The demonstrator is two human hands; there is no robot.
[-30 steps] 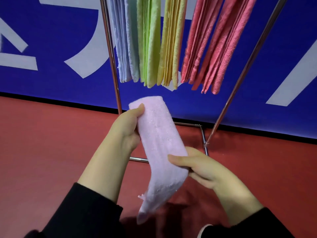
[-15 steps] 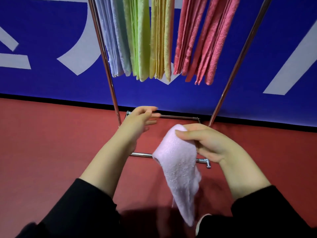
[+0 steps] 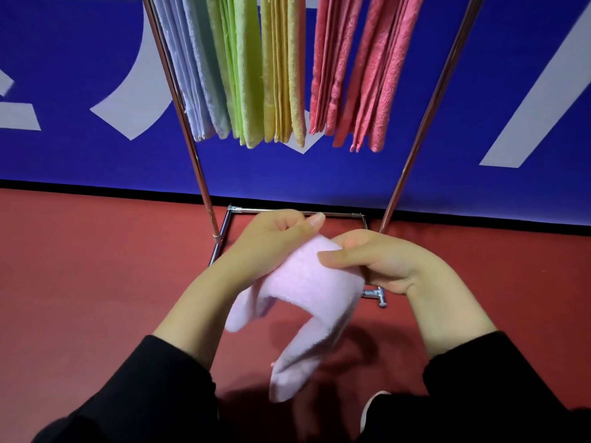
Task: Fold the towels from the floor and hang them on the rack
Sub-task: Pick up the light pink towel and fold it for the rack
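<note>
Both hands pinch the pink towel point(image 3: 307, 282) at its top fold, below the rack point(image 3: 192, 129). The right hand point(image 3: 380, 260) clamps thumb over fingers; the left hand point(image 3: 275, 235) curls on the far edge. Its long axis hangs down toward the person.

Both hands point(image 3: 323, 251) pinch a pink towel point(image 3: 307, 302) before the rack point(image 3: 192, 148).

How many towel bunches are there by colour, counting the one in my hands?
Blue towels: 1
Green towels: 1
Yellow towels: 1
Red towels: 1
Pink towel: 1, held by left hand and right hand
Total: 5
</note>
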